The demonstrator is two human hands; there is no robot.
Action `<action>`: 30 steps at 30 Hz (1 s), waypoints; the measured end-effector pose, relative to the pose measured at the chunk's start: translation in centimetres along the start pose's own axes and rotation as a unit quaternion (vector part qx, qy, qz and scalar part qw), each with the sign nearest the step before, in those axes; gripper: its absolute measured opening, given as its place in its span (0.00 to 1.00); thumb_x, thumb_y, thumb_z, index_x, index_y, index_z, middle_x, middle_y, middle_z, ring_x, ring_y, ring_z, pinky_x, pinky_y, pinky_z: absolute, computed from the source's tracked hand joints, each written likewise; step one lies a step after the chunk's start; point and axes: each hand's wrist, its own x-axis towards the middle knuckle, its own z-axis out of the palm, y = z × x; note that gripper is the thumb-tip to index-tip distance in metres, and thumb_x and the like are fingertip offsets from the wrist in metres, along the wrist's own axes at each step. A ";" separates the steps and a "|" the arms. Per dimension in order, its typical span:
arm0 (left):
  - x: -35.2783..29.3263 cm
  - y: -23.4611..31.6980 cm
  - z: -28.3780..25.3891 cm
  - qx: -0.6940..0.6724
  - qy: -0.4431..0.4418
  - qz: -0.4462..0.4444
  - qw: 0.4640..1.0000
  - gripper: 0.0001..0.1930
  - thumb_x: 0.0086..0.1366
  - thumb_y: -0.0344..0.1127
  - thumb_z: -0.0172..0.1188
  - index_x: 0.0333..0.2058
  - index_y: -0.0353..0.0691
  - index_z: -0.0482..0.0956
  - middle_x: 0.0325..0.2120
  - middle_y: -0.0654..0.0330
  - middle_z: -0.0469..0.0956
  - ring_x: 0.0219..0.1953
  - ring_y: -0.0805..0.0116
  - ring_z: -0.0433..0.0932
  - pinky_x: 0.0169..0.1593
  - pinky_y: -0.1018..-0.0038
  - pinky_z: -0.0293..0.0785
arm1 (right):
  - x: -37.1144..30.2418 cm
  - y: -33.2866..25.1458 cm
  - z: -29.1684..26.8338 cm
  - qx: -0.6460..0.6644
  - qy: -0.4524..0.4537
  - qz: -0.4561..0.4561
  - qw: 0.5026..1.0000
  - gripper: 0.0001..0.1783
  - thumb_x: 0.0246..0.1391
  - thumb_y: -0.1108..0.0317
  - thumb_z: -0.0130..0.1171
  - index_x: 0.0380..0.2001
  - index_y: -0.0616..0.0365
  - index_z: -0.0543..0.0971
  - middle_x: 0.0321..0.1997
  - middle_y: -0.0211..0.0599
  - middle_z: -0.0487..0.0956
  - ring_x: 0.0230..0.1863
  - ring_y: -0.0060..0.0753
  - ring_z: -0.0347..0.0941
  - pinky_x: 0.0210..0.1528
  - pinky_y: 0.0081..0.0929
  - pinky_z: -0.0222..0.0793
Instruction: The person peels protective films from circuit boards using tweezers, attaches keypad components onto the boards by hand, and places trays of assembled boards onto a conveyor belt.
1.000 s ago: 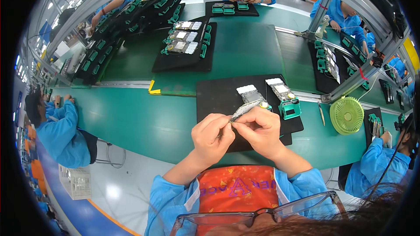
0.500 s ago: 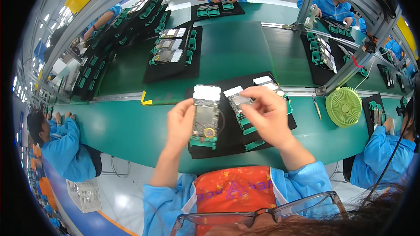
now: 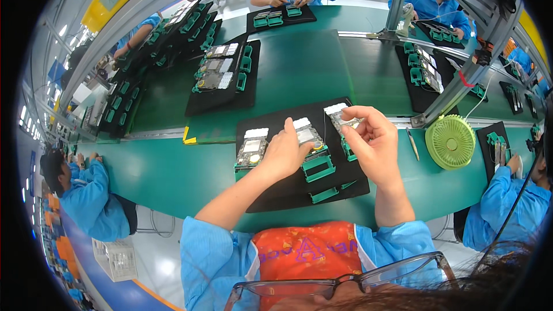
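My left hand (image 3: 283,152) reaches over the middle circuit board (image 3: 308,131), index finger stretched along its left side and thumb across its lower part; the hand looks open. This board has a white top and sits in a green frame (image 3: 318,169). To its left, another circuit board (image 3: 252,145) lies flat, also with a green frame at its lower end. My right hand (image 3: 373,141) is by the right circuit board (image 3: 336,114), thumb and index finger curved but apart, partly covering it. All three boards lie on a black mat (image 3: 276,193).
A loose green strip (image 3: 324,195) lies near the mat's front edge. Right of the mat are a pen (image 3: 413,144) and a green fan (image 3: 450,142). Beyond a metal rail, another black mat (image 3: 222,103) holds more boards. Metal posts (image 3: 452,95) rise at right; co-workers sit around.
The circuit board that my left hand held up now lies on the mat's left side. My left hand has let go and moved right to the middle board; my right hand has shifted right.
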 end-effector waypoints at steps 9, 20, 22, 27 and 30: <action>-1.2 -0.1 2.0 -0.513 0.089 -0.080 0.850 0.48 0.50 0.21 0.67 0.63 0.26 0.43 0.43 0.48 0.70 0.43 0.63 0.78 0.45 0.72 0.77 | 0.7 0.9 -0.9 -0.126 -0.105 0.000 0.986 0.06 0.53 0.72 0.58 0.29 0.64 0.77 0.24 0.33 0.78 0.18 0.17 0.67 0.20 0.20 0.60; -5.3 -0.1 -1.3 -0.663 0.139 0.055 0.733 0.26 0.49 0.10 0.59 0.50 0.29 0.68 0.47 0.53 0.74 0.48 0.66 0.77 0.51 0.70 0.76 | 1.0 5.0 2.6 0.190 -0.253 0.213 0.924 0.07 0.62 0.67 0.53 0.39 0.55 0.67 0.38 0.40 0.80 0.19 0.19 0.73 0.15 0.15 0.56; -5.8 0.1 -1.5 -0.664 0.137 0.061 0.732 0.27 0.50 0.11 0.59 0.50 0.28 0.67 0.47 0.52 0.74 0.49 0.66 0.76 0.52 0.70 0.75 | 1.1 5.0 2.8 0.337 -0.158 0.246 0.895 0.07 0.62 0.70 0.53 0.38 0.56 0.66 0.38 0.45 0.80 0.19 0.20 0.73 0.14 0.13 0.55; -5.6 -0.3 -0.9 -0.654 0.158 0.070 0.737 0.20 0.57 0.13 0.56 0.49 0.27 0.68 0.47 0.52 0.74 0.48 0.68 0.76 0.53 0.72 0.73 | 1.1 4.5 2.8 0.413 -0.098 0.191 0.885 0.05 0.63 0.71 0.52 0.40 0.56 0.68 0.35 0.45 0.81 0.20 0.19 0.74 0.13 0.10 0.54; -5.3 -0.3 -0.6 -0.643 0.157 0.077 0.745 0.15 0.61 0.15 0.53 0.48 0.27 0.69 0.47 0.52 0.75 0.46 0.70 0.77 0.51 0.74 0.73 | 0.3 2.8 2.5 0.379 -0.097 0.163 0.906 0.06 0.62 0.72 0.53 0.41 0.59 0.71 0.33 0.42 0.81 0.21 0.18 0.73 0.17 0.11 0.60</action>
